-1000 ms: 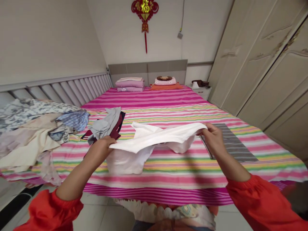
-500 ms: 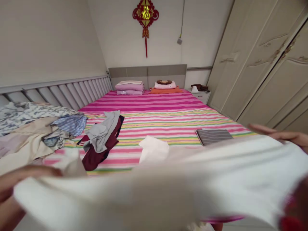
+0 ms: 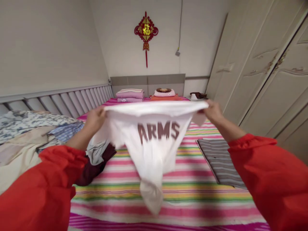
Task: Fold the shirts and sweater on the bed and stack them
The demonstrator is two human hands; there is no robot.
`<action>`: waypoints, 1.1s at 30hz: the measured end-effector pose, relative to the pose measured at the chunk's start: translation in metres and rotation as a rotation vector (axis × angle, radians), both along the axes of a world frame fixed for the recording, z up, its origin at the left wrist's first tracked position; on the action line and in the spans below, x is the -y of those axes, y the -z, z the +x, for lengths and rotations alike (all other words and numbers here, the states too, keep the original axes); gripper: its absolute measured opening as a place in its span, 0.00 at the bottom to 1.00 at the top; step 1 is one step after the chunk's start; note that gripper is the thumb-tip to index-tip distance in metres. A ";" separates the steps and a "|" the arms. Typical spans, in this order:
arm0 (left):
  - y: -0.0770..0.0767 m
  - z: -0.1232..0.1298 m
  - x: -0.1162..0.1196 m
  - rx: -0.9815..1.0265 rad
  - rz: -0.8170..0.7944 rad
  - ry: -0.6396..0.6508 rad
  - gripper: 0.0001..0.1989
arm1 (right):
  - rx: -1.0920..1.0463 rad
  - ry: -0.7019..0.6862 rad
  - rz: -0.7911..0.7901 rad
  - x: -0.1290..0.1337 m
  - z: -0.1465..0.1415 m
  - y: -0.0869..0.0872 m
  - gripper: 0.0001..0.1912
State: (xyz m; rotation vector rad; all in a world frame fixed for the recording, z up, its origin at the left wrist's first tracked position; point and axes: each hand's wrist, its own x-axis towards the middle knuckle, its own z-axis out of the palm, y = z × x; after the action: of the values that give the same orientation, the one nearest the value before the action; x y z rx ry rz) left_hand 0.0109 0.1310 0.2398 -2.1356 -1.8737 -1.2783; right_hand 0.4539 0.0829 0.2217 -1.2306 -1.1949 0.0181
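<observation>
Bedsheet in multicoloured stripes spreads toward six o'clock; a clothes heap lies at nine. At centre, above the sheet, hangs a white garment lettered ARMS. Folded grey striped cloth lies at four. The left hand pinches the garment's ten-o'clock corner; the right hand pinches its two-o'clock corner.

Soft, matt cloth garment between left hand and right hand — matt cloth bedspread below them, smooth, faintly glossy wardrobe rightward.

Head-worn view, facing headboard, angled down, bed close below
</observation>
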 end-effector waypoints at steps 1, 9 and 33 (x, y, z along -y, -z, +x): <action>-0.027 0.008 -0.005 0.013 0.226 -0.057 0.18 | -0.008 0.079 0.076 -0.011 0.006 -0.024 0.08; -0.090 0.015 0.020 0.015 0.608 -0.098 0.24 | 0.344 0.348 0.287 0.005 0.030 -0.062 0.11; 0.247 0.060 0.180 -0.245 -0.587 0.391 0.15 | 0.113 -0.299 -0.602 0.167 -0.080 0.236 0.25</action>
State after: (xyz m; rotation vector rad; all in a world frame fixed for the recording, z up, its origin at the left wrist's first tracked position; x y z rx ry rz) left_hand 0.0710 -0.0493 -0.0071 -2.8945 -1.9576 -0.4672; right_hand 0.3738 -0.0841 -0.0143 -1.5686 -1.5250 0.5720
